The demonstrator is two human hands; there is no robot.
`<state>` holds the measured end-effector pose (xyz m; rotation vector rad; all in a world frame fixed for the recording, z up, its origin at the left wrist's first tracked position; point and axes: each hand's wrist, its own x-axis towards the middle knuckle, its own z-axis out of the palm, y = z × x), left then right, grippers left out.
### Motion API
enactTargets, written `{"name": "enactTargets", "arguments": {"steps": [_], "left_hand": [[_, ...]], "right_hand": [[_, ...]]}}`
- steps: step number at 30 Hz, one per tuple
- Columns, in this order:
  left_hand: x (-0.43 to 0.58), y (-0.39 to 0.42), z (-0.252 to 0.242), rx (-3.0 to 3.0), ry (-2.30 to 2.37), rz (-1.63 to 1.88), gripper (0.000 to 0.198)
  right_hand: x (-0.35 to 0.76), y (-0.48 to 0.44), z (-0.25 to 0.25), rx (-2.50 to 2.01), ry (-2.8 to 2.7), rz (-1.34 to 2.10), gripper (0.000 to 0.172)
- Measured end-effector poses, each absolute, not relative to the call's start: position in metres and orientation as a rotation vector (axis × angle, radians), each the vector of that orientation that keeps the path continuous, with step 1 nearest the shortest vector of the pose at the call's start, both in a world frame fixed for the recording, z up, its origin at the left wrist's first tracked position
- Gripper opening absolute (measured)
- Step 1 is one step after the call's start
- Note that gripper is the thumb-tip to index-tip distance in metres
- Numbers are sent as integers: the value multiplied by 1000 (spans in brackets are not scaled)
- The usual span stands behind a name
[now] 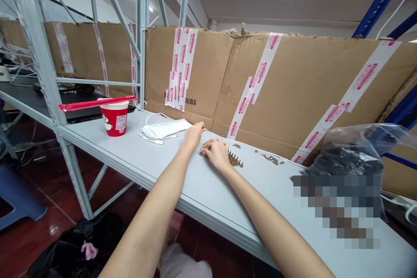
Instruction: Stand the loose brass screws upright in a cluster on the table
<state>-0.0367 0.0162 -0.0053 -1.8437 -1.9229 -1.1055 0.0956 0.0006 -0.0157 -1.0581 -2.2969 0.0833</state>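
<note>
Small brass-coloured pointed pieces that look like screws stand close together on the grey-white tabletop, points up. My right hand is bent over their left side and hides part of the group. Its fingers are curled down and pressed together; what sits between the fingertips is too small to make out. Just left of it, my left hand is closed, fingers pointing toward the cardboard wall, with its fingertips mostly hidden. Loose small metal pieces lie farther right, and a few more lie near the wall.
A white power strip with its cable lies left of my hands. Beyond it stands a red paper cup with a long red packet across it. A cardboard wall closes the back. A clear plastic bag with black contents sits right.
</note>
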Motion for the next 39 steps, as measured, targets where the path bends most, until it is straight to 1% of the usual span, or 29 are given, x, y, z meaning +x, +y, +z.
{"name": "enactTargets", "arguments": {"steps": [7, 14, 27, 33, 36, 39], "left_hand": [[-39, 17, -8, -1761, -1902, -1026, 18], [-42, 14, -8, -1640, -1991, -959, 19], [-43, 16, -11, -1535, -2037, -897, 23], [-51, 18, -14, -1411, -2152, -942, 23], [-56, 16, -14, -1349, -2234, -988, 18], [-61, 13, -13, -1306, -2305, -1007, 16]], "right_hand": [[97, -1, -16, -1095, -2298, 39, 14], [96, -4, -14, -1128, -2310, -18, 16], [95, -13, -11, -1231, -2301, -269, 26], [104, -3, -1, -1252, -2097, -248, 29], [131, 16, 5, -1400, -1967, -176, 30], [175, 41, -2, -1589, -1872, -92, 29]]}}
